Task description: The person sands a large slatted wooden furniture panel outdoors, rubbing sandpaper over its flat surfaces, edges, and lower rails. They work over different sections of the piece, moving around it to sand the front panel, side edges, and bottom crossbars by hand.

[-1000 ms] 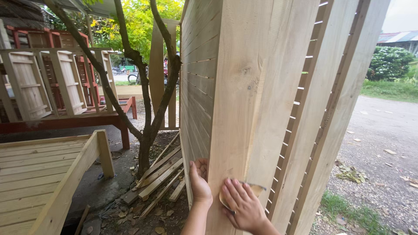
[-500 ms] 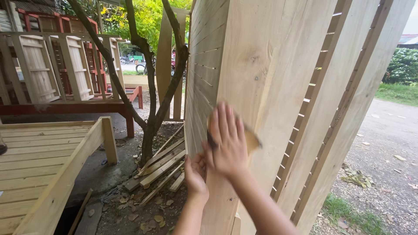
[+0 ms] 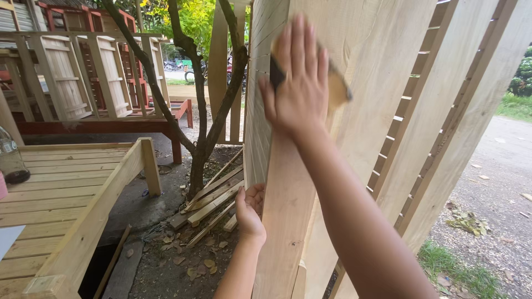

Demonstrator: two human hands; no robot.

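Biggest thing here is the upright pale wooden panel, a slatted piece standing on end with more slatted frames leaning just behind it on the right. Off to the left there's a low slatted bed frame in bare wood, with a clear glass jar sitting on its far edge. Behind that, more unfinished panels lean on a red rail. A thin forked tree grows right beside the panel's left edge, and a pile of offcut boards lies against its base among dry leaves, so that side is pretty crowded. Gravel and a bit of grass on the right.

The right hand is pressed flat high up on the panel's face, fingers spread, pinning a tan sheet of sandpaper with a dark edge against the wood. It's blurred. The left hand sits lower, curled around the panel's left edge.
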